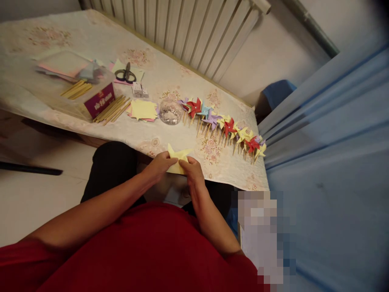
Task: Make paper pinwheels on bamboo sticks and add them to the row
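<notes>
At the near edge of the table (161, 79), centre frame, a person in a red top holds a folded piece of yellow paper (180, 155) in both hands. The left hand (160, 163) pinches its left side and the right hand (192, 170) is closed on its lower right. A row of coloured pinwheels (225, 126) runs off to the centre right, while yellow sheets (142, 109), wooden sticks (112, 108) and scissors (125, 74) lie upper left, beside a clear container (170, 112) that seems to hold small pins.
</notes>
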Action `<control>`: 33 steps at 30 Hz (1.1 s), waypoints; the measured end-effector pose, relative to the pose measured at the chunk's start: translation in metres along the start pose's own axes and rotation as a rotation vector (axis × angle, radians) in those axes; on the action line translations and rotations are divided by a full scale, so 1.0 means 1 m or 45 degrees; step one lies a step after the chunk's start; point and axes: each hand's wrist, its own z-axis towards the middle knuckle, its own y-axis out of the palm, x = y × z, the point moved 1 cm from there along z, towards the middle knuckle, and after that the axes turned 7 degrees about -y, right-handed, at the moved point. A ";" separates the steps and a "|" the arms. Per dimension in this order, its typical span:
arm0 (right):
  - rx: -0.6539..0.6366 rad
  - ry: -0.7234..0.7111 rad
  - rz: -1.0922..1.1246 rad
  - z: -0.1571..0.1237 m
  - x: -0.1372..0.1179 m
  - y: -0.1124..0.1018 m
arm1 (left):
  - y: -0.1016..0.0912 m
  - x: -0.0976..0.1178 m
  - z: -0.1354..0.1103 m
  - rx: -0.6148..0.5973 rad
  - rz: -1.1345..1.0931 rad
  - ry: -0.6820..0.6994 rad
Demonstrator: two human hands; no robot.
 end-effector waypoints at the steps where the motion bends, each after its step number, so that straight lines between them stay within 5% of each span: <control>1: -0.017 0.005 0.007 -0.001 -0.001 -0.001 | -0.001 0.000 0.000 -0.001 -0.011 -0.010; 7: -0.090 -0.016 0.030 -0.005 -0.013 -0.011 | -0.010 0.002 0.003 0.041 -0.077 -0.069; 19: -0.028 -0.269 -0.125 -0.010 -0.012 -0.016 | -0.012 0.011 0.000 -0.132 -0.195 -0.191; 33: -0.324 -0.405 -0.330 -0.014 -0.024 -0.024 | -0.007 0.020 -0.010 -0.150 -0.139 -0.194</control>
